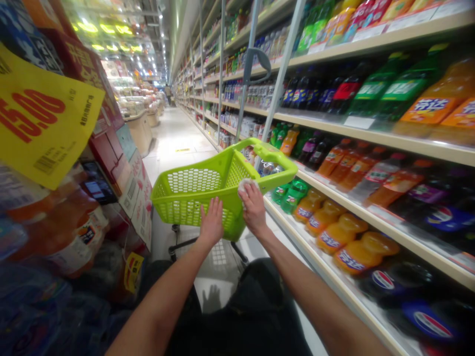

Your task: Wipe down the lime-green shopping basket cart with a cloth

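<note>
A green plastic shopping cart (185,200) with perforated basket sides stands sideways in front of my knees, its handle end to the right. My left hand (212,220) lies against the near side of the basket, fingers stretched out and holding nothing. Over by the handle end, my right hand (254,207) presses a crumpled white cloth (246,186), perhaps a wipe, to the basket's upper rim. The right fingers lie over the cloth and partly hide it. Dark wheels (172,252) show below the basket.
Shelves of drink bottles (349,237) run along the right, close to the cart's handle. On the left, stacked boxes and bottles carry a yellow price sign (48,113). A tiled aisle (172,128) stretches ahead, with a distant person (168,93) in it.
</note>
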A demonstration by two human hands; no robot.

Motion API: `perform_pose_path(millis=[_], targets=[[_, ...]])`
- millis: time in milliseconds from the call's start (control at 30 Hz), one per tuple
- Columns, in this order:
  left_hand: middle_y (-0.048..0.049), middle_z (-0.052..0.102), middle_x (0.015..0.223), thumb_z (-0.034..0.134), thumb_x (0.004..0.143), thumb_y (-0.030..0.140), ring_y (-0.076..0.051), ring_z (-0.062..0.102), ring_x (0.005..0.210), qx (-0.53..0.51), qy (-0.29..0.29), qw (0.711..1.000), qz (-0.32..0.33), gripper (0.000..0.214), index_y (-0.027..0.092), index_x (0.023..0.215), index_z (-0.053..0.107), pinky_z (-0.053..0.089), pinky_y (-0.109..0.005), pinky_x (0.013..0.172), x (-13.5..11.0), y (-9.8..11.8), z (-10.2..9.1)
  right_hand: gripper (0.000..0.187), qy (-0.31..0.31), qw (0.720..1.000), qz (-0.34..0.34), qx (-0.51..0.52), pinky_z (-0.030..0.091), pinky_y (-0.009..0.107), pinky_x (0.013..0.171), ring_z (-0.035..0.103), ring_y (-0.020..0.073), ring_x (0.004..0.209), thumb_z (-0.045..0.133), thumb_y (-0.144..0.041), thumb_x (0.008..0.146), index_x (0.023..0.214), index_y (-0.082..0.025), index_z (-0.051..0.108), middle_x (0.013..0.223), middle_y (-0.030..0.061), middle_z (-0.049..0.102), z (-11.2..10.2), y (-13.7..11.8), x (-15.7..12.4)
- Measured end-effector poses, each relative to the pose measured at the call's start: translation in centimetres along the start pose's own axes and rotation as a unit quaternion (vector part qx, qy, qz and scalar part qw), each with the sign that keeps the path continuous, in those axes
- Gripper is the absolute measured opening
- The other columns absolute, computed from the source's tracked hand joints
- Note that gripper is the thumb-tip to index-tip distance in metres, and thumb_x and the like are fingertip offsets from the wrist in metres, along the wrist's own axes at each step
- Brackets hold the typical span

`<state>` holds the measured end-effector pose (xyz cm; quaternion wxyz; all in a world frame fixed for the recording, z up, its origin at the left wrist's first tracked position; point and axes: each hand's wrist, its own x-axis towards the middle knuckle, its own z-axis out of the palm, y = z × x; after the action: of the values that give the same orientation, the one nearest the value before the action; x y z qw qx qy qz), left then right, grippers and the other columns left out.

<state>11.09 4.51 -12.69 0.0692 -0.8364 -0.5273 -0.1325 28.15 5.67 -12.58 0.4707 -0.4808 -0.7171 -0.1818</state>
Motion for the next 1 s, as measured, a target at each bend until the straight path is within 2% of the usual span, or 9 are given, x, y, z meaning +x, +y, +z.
perform_pose_path(millis=[100, 233, 333, 433, 567, 667, 733, 867, 1000], targets=[[-0.0098, 0.011, 0.151, 0.039, 0.074, 0.014, -0.022, 0.006, 0.139, -0.002, 0.007, 1.0, 0.004, 0.07, 0.009, 0.141, 0.019, 0.002, -0.055, 0.109, -0.4, -0.6, 0.3, 0.049, -0.036, 0.999, 0.005, 0.014, 0.028, 0.054, 0.106, 0.021, 0.0206, 0.135, 0.035, -0.004, 0.081, 0.123, -0.023, 0.051, 0.136, 0.0069, 0.045, 1.8, -0.2, -0.9], [-0.0106, 0.014, 0.15, 0.037, 0.075, 0.013, -0.022, 0.01, 0.138, -0.005, 0.0, 1.0, -0.002, 0.068, 0.008, 0.14, 0.02, 0.006, -0.055, 0.109, -1.4, -1.4, 1.1, 0.046, -0.101, 0.994, 0.004, 0.039, 0.03, 0.054, 0.105, 0.025, 0.0207, 0.134, 0.035, -0.002, 0.082, 0.118, -0.022, 0.055, 0.134, 0.0084, 0.048, 4.7, -0.5, -4.7], [-0.0098, 0.015, 0.15, 0.036, 0.075, 0.012, -0.021, 0.011, 0.138, -0.006, -0.002, 1.0, -0.011, 0.067, 0.009, 0.141, 0.021, 0.006, -0.054, 0.11, -2.1, -2.0, 1.6, 0.044, -0.122, 0.992, -0.016, 0.038, 0.035, 0.053, 0.102, 0.03, 0.0211, 0.132, 0.034, -0.001, 0.082, 0.115, -0.02, 0.058, 0.129, 0.0107, 0.052, 5.8, -0.9, -6.6], [-0.0092, 0.015, 0.15, 0.037, 0.075, 0.012, -0.021, 0.01, 0.138, -0.004, -0.005, 1.0, -0.018, 0.067, 0.009, 0.141, 0.021, 0.005, -0.053, 0.11, -2.3, -2.6, 1.9, 0.045, -0.098, 0.993, -0.048, 0.039, 0.036, 0.051, 0.101, 0.029, 0.0203, 0.132, 0.034, -0.002, 0.083, 0.118, -0.019, 0.055, 0.129, 0.011, 0.052, 5.5, -1.8, -5.9], [-0.0096, 0.014, 0.15, 0.038, 0.073, 0.011, -0.023, 0.011, 0.138, -0.005, -0.017, 0.998, -0.057, 0.07, 0.007, 0.141, 0.021, 0.007, -0.054, 0.11, -2.2, -3.3, 1.9, 0.047, -0.032, 0.996, -0.069, 0.049, 0.031, 0.05, 0.105, 0.023, 0.0192, 0.134, 0.034, -0.004, 0.084, 0.125, -0.021, 0.05, 0.136, 0.009, 0.045, 4.9, -3.2, -2.0], [-0.0097, 0.014, 0.15, 0.038, 0.073, 0.011, -0.023, 0.012, 0.138, -0.005, -0.013, 0.997, -0.073, 0.07, 0.008, 0.141, 0.021, 0.007, -0.054, 0.11, -2.2, -3.9, 1.8, 0.046, -0.019, 0.996, -0.078, 0.032, 0.029, 0.049, 0.107, 0.022, 0.0184, 0.135, 0.033, -0.004, 0.085, 0.124, -0.021, 0.051, 0.135, 0.0089, 0.046, 5.6, -3.8, -0.3], [-0.0092, 0.014, 0.15, 0.039, 0.072, 0.011, -0.022, 0.012, 0.138, -0.001, -0.011, 0.997, -0.076, 0.07, 0.008, 0.141, 0.022, 0.006, -0.053, 0.11, -2.3, -4.2, 1.9, 0.045, -0.04, 0.995, -0.085, 0.022, 0.029, 0.049, 0.106, 0.022, 0.0179, 0.135, 0.033, -0.004, 0.085, 0.122, -0.021, 0.053, 0.134, 0.0086, 0.048, 6.5, -3.8, -0.6], [-0.0077, 0.015, 0.15, 0.041, 0.07, 0.01, -0.022, 0.011, 0.138, 0.002, -0.016, 0.997, -0.081, 0.073, 0.01, 0.141, 0.022, 0.006, -0.052, 0.11, -2.8, -5.0, 2.2, 0.042, -0.105, 0.99, -0.098, 0.01, 0.032, 0.049, 0.105, 0.025, 0.0195, 0.134, 0.036, -0.004, 0.084, 0.119, -0.019, 0.056, 0.132, 0.0102, 0.05, 8.6, -3.4, -3.8], [-0.0084, 0.014, 0.15, 0.042, 0.069, 0.01, -0.022, 0.011, 0.138, 0.003, -0.015, 0.996, -0.087, 0.075, 0.009, 0.141, 0.02, 0.006, -0.052, 0.11, -3.0, -5.8, 2.3, 0.041, -0.134, 0.985, -0.108, 0.018, 0.034, 0.049, 0.103, 0.028, 0.02, 0.133, 0.037, -0.003, 0.083, 0.115, -0.017, 0.058, 0.129, 0.0121, 0.052, 9.4, -3.7, -5.5]])
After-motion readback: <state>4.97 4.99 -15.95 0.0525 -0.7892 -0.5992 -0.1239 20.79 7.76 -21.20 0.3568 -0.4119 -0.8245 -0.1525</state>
